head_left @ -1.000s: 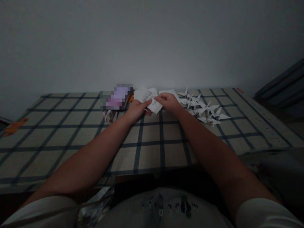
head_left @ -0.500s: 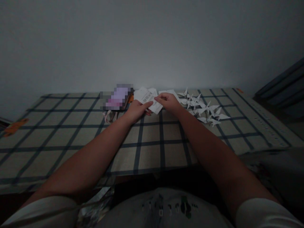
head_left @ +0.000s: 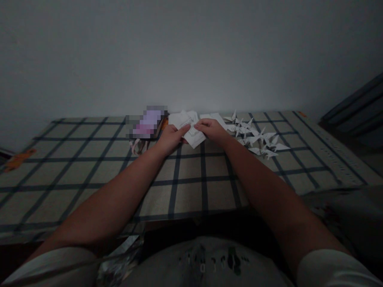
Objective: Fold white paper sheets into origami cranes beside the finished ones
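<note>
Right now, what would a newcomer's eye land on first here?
Both hands, the left hand and the right hand, meet at the far middle of the checked tablecloth, pinching a white paper slip between them. Just right of them lies a cluster of folded white paper cranes; more loose white papers lie behind the hands.

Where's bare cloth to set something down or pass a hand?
Free: the checked cloth left of the left hand, up to the orange scrap; the near strip between both forearms; the right end beyond the cranes. Crowded: the far middle, where both hands, right hand included, hold a paper amid loose sheets, next to the cranes.
</note>
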A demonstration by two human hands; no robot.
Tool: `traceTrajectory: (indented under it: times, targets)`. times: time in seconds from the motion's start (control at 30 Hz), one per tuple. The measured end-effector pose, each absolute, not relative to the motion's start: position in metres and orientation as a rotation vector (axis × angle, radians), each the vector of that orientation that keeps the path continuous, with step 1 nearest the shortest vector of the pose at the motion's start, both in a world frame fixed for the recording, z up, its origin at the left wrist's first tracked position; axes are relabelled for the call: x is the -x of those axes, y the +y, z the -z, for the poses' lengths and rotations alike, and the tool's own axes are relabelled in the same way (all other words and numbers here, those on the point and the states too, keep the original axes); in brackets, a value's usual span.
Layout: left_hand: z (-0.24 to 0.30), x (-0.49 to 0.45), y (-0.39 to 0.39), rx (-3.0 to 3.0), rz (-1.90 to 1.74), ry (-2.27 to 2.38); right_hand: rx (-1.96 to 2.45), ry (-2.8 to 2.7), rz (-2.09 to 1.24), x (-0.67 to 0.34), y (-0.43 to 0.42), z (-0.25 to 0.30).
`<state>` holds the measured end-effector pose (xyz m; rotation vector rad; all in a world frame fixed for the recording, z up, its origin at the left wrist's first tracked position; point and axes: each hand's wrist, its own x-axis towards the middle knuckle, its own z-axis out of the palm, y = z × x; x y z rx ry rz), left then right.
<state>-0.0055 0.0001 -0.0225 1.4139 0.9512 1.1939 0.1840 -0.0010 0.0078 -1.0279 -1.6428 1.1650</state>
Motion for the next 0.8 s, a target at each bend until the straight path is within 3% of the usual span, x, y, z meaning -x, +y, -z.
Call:
traceTrajectory:
  times: [0.33,0.63,0.8]
  targets:
    - [0.015,0.01,-0.006,-1.848,-0.931,0.975,1.005,-1.623,-1.062,-0.184,0.001,-0.007]
    - [0.011,0.011,-0.009,-1.897,-0.82,0.991,1.014,-1.593,-1.023,-0.18,0.002,-0.007]
    - [0.013,0.009,-0.008,-1.882,-0.911,1.016,0.98,-1.582,-1.029,-0.182,0.003,-0.005]
